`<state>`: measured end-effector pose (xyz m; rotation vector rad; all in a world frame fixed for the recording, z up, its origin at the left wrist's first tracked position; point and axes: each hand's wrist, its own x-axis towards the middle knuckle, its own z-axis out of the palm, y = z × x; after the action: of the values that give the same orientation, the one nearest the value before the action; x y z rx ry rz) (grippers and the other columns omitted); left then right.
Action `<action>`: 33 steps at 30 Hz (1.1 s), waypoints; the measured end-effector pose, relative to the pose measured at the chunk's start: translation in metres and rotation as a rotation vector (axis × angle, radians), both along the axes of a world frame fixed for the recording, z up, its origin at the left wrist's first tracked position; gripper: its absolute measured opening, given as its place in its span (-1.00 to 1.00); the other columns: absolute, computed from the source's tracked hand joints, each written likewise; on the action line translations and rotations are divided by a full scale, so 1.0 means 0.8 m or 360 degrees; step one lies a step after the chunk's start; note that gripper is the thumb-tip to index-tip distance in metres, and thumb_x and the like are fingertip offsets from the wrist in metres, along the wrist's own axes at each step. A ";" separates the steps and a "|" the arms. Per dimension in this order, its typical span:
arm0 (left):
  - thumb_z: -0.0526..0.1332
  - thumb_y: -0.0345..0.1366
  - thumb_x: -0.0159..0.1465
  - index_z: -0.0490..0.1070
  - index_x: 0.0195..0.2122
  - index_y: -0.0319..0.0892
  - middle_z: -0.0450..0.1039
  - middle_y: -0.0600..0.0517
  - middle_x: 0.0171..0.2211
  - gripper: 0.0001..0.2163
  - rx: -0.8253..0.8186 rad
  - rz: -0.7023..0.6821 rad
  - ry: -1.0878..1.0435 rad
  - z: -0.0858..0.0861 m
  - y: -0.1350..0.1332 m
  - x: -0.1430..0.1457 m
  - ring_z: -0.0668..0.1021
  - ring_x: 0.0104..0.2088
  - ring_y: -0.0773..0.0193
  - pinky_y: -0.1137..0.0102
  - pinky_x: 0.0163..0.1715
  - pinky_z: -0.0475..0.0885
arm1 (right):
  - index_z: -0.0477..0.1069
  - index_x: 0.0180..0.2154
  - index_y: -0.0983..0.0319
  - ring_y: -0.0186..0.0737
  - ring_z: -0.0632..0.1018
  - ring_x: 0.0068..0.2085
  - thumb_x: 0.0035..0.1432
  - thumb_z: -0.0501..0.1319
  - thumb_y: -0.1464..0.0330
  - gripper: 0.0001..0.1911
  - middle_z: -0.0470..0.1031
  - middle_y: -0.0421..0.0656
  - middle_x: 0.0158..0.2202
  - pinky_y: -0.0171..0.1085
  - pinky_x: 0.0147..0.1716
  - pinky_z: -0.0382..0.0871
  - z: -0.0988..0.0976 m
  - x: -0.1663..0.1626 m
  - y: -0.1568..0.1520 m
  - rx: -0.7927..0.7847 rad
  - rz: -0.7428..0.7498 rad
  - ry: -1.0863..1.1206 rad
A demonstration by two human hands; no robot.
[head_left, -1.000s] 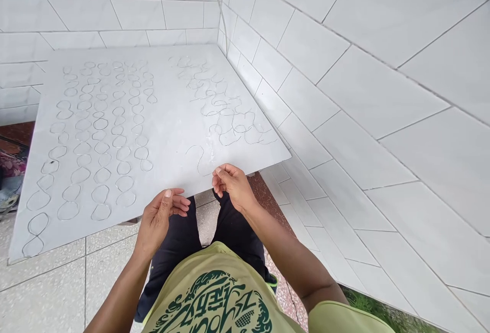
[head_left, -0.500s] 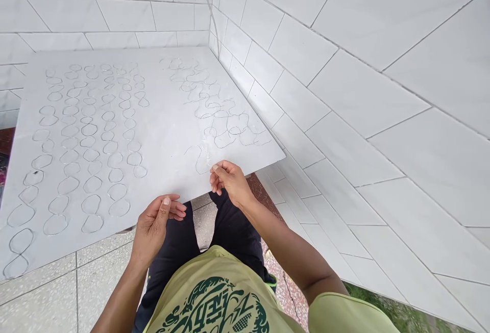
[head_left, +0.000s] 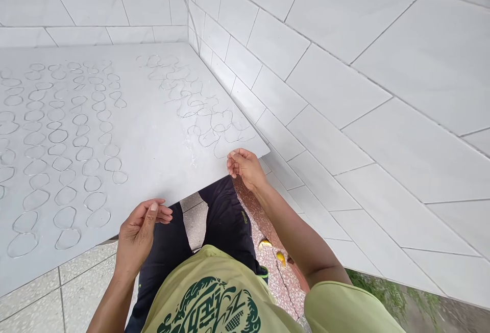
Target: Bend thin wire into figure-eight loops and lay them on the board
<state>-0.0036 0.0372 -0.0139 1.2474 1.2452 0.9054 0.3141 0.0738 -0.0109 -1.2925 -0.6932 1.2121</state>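
Observation:
A white board [head_left: 153,134] lies flat in front of me. Rows of figure-eight wire loops [head_left: 69,149] cover its left part. A heap of loose wavy wires [head_left: 199,108] lies at its right side. At the board's near right corner my right hand [head_left: 247,169] pinches the end of a bent wire piece [head_left: 221,153] that rests on the board. Below the front edge, off the board, my left hand [head_left: 140,228] hovers with loosely curled fingers and the thumb apart. Nothing shows in it.
White tiled walls [head_left: 344,93] close in behind the board and along its right side. A thin cable [head_left: 187,4] hangs down in the corner. Speckled floor tiles [head_left: 46,287] lie under the board, and two small yellow things [head_left: 268,249] sit by my feet.
My right hand has slid right along the board's front edge to the near right corner, and the bent wire went with it. My left hand has dropped a little lower. The view has swung rightward.

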 end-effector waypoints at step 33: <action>0.24 0.00 0.39 0.54 -0.08 -0.13 0.64 -0.04 -0.28 -0.69 0.0011 0.0018 -0.0011 0.003 -0.010 0.006 0.64 -0.29 0.15 0.21 -0.15 0.57 | 0.38 -0.31 0.27 -0.35 0.45 -0.69 0.37 0.19 0.34 -0.83 0.58 -0.07 -0.49 -0.36 -0.77 0.05 0.007 0.002 0.016 -0.0475 0.0076 -0.0577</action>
<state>0.0014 0.0293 -0.0114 1.2426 1.2460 0.9220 0.3155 0.0868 -0.0053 -1.7814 -0.8262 1.1609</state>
